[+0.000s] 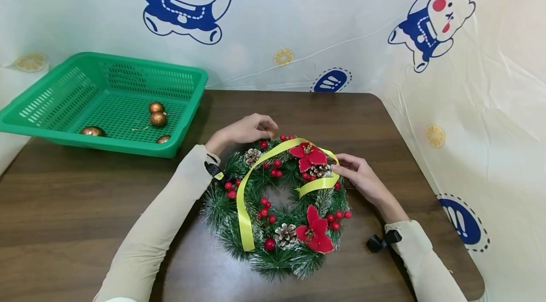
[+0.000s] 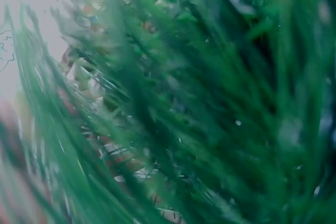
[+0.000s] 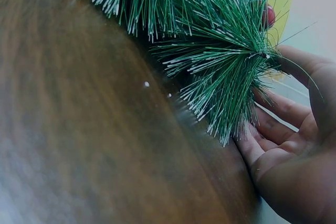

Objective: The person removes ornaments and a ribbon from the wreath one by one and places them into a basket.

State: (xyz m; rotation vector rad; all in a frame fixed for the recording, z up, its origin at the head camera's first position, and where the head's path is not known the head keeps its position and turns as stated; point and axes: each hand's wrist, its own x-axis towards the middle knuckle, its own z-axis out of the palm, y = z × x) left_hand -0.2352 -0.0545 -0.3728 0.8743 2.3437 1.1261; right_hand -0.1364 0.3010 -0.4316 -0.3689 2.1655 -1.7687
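A green pine wreath [image 1: 273,264] lies on the table, set with red berries, pine cones and two red poinsettia flowers [image 1: 316,232]. A yellow ribbon [image 1: 244,207] loops loosely across its top. At the wreath's far edge my left hand [image 1: 247,130] pinches a small copper-coloured ball ornament [image 1: 271,134], mostly hidden by the fingers. The left wrist view is filled with blurred green needles [image 2: 173,98]. My right hand [image 1: 362,178] grips the wreath's right edge, thumb above beside the ribbon. In the right wrist view its fingers [image 3: 278,124] reach in behind the needle tips.
A green plastic basket [image 1: 187,117] stands at the back left, holding several copper-coloured balls [image 1: 158,119]. Brown wooden tabletop [image 1: 106,193] surrounds the wreath. A pale curtain with printed cartoon figures [image 1: 256,17] hangs behind the table and along its right side.
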